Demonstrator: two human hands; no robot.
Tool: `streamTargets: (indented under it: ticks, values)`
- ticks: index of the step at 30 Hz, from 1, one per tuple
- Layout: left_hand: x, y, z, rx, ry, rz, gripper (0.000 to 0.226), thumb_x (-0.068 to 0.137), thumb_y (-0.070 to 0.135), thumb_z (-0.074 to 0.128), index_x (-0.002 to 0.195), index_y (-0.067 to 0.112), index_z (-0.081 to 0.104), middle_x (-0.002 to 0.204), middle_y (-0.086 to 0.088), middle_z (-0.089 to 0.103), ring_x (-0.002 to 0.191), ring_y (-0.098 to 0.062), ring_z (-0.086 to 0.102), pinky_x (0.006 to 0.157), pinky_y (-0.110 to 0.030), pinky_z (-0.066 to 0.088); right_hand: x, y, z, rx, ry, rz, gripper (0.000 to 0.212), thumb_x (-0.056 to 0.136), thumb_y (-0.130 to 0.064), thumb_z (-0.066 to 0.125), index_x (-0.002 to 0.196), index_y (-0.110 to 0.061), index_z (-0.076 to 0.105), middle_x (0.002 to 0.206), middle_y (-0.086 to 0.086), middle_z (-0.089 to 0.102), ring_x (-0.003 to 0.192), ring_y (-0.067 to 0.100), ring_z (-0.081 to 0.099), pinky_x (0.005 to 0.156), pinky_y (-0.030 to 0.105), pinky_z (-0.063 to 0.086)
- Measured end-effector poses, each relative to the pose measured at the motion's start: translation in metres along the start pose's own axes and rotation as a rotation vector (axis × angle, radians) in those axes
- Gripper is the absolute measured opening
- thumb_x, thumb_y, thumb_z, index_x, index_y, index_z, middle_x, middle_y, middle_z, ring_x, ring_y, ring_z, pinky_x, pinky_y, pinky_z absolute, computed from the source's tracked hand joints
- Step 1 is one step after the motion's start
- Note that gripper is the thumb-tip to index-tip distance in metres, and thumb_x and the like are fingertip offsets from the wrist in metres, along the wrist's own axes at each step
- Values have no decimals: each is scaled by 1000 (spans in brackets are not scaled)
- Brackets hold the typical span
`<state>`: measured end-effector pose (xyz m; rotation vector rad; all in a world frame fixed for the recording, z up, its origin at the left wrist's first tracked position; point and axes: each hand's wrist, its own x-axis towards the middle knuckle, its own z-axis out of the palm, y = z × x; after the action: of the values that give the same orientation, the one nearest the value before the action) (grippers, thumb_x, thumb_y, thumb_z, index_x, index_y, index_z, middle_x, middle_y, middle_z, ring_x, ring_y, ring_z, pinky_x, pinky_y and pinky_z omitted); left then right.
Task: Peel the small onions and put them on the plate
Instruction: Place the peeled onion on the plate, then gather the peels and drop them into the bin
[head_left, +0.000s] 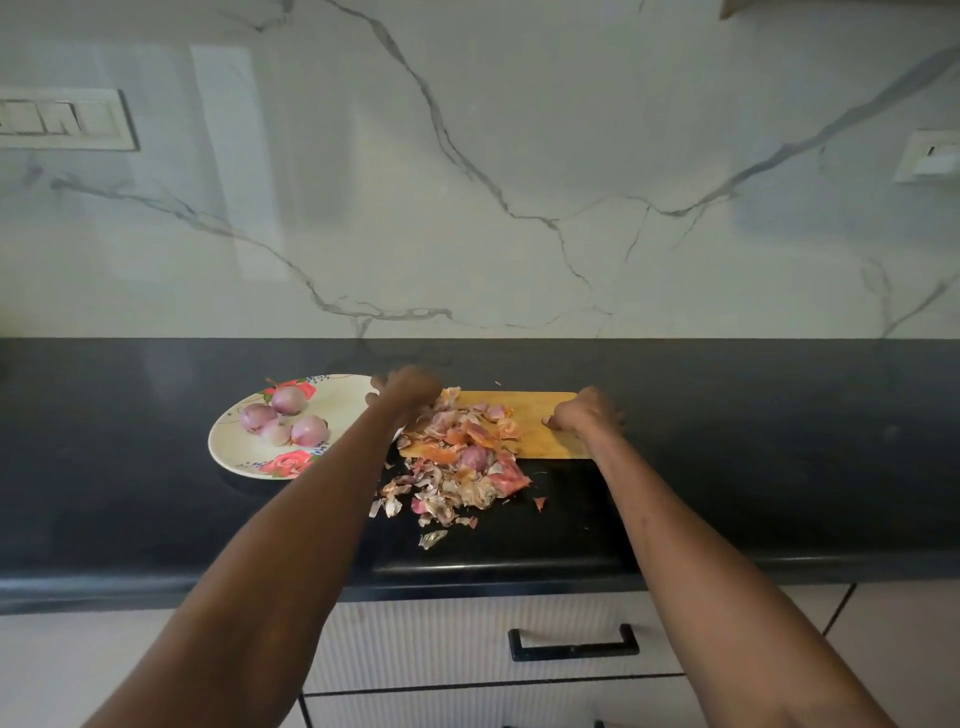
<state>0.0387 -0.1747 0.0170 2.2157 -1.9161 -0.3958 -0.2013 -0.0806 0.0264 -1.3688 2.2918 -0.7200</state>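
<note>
Desk (727, 415): black, glossy, running across the middle of the frame, rounded front edge.
Plate (231, 447): cream with red roses, left of centre on the desk.
Cutting board (535, 415): wooden, centre, just right of the plate.
Onion skins (457, 488): loose pile spilling off the board's near edge onto the desk, stray flakes toward the front edge.

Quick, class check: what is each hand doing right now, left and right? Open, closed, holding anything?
Left hand: fingers curled, at the cutting board's left end; whether it holds anything cannot be told.
Right hand: curled, resting on the board; any grip cannot be told.
</note>
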Motion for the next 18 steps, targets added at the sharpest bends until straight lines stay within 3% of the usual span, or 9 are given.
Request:
streamTargets:
  ticks: [2, 6, 8, 11, 15, 18]
  values:
    - [8, -1, 6, -74, 3, -30, 23, 97, 28, 48, 80, 13, 52, 121, -13, 60, 113, -31, 52, 99, -45, 40, 2, 1, 2, 76, -13, 8, 52, 82, -33, 82, 122, -8, 61, 135, 14, 57, 131, 37, 47, 108, 46, 40]
    - [-52, 3, -14, -211, 170, -148, 32, 100, 23, 44, 125, 9, 57, 141, -18, 44, 134, -39, 32, 104, -46, 29, 1, 2, 5, 105, 3, 3, 45, 85, -28, 80, 120, -7, 61, 136, 14, 56, 133, 36, 43, 109, 46, 36]
    - [-57, -3, -18, -166, 183, -155, 38, 101, 23, 44, 135, 10, 55, 153, -19, 35, 143, -39, 22, 112, -47, 23, 1, 2, 6, 98, -3, 1, 44, 86, -28, 79, 120, -7, 60, 137, 14, 55, 133, 36, 43, 108, 45, 35]
    - [-57, -12, -23, -148, 140, -59, 42, 105, 27, 40, 143, 13, 50, 159, -21, 25, 148, -41, 13, 117, -50, 15, 3, 1, 6, 59, -23, -5, 46, 87, -31, 78, 123, -7, 60, 139, 15, 54, 133, 36, 43, 106, 44, 35]
    - [-52, -22, -28, -99, 125, 27, 41, 105, 23, 39, 143, 18, 52, 155, -21, 32, 144, -42, 20, 113, -51, 23, 10, 2, 7, 18, -50, 13, 54, 84, -37, 79, 125, -7, 61, 137, 14, 55, 130, 35, 47, 106, 43, 41]
    - [-50, -34, -29, -9, 75, 48, 47, 102, 17, 38, 146, 29, 52, 160, -18, 27, 149, -42, 13, 116, -54, 20, 19, 7, 1, -11, -53, 31, 57, 83, -37, 80, 127, -7, 60, 137, 13, 55, 129, 34, 47, 105, 45, 43]
